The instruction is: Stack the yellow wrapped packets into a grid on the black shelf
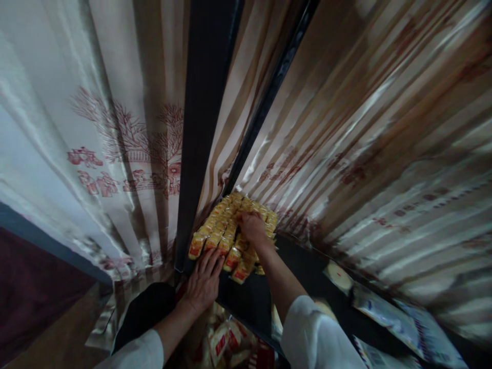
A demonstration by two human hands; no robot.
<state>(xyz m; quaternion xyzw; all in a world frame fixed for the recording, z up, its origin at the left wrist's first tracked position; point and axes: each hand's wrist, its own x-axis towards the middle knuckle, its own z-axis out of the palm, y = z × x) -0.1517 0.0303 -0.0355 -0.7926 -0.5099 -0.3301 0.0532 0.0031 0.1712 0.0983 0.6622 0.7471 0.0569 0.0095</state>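
Rows of small yellow wrapped packets (220, 221), some with red ends, sit packed together in the corner of a dark shelf (246, 300). My left hand (205, 278) lies with its fingers stretched out against the red front ends of the left rows. Over the middle of the packets reaches my right hand (251, 225), its fingers bent down and pressed together among them. What those fingertips hold, if anything, is hidden. One row at the front right sits lower and tilts toward me.
Pale plastic sheeting with red drawings (130, 133) hangs on both sides, around a dark upright post (209, 97). Farther right on the shelf lie a round pale item (339, 277) and several flat packages (388, 312). Below the shelf are red-and-white packets (221, 341).
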